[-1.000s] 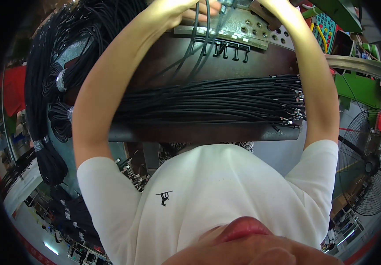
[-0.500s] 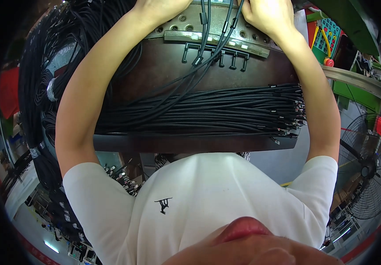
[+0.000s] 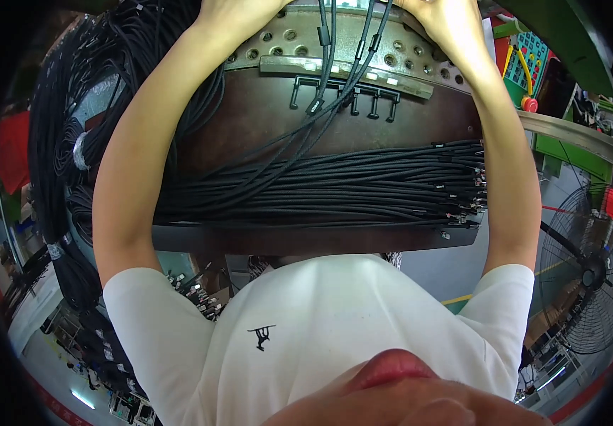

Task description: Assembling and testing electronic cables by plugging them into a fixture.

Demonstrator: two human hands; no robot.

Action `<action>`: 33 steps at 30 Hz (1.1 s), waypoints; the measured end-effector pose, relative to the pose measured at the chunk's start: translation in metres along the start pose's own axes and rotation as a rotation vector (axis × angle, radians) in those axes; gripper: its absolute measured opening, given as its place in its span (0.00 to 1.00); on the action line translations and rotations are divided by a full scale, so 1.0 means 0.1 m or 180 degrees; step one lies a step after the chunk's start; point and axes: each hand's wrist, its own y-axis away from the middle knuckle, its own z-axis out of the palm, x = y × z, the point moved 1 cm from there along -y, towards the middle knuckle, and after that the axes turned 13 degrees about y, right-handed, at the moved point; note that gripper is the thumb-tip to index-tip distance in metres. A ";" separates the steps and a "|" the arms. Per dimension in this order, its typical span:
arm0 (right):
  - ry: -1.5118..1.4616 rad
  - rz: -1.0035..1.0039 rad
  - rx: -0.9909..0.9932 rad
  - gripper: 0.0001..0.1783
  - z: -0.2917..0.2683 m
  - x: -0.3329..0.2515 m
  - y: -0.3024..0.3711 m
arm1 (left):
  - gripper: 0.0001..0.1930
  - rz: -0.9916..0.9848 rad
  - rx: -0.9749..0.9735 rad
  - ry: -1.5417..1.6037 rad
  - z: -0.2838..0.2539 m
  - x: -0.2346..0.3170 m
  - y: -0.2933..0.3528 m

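Observation:
My left hand [image 3: 244, 13] reaches to the top edge of the view, left of several black cables, its fingers cut off by the edge. On the other side of them is my right hand [image 3: 442, 18], also cut off, its thumb side close to the cables. The black cables [image 3: 357, 51] come down between my hands over a perforated metal plate [image 3: 288, 37]. They pass a metal bar [image 3: 288, 66] and run through a black hook rack [image 3: 374, 92] with several prongs. Below it they cross to the left, over a broad bundle of black cables [image 3: 320, 186] lying on the brown table.
Coiled black cables [image 3: 79, 92] hang thickly at the left. A control panel [image 3: 526, 60] with buttons and a red knob stands at the far right, above a metal rail [image 3: 579, 135]. A caged fan [image 3: 590, 273] stands at the right. The brown table's front edge [image 3: 306, 240] lies before me.
My hands have shifted slightly up and farther out of view. The table and cable bundle sit a little lower in the picture. The cables still run through the rack.

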 end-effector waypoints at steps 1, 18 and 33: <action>0.0136 0.0342 -0.0674 0.22 -0.38 -0.28 0.02 | 0.17 0.0176 0.0335 0.0849 -0.02 0.01 0.00; -0.0734 -0.0360 0.0414 0.25 -0.48 -0.30 0.30 | 0.18 0.0005 0.0327 0.0153 -0.11 0.01 0.35; -0.1314 0.1805 -0.0989 0.18 -0.19 0.11 4.40 | 0.12 -0.1906 -0.1115 0.1107 0.09 0.50 3.85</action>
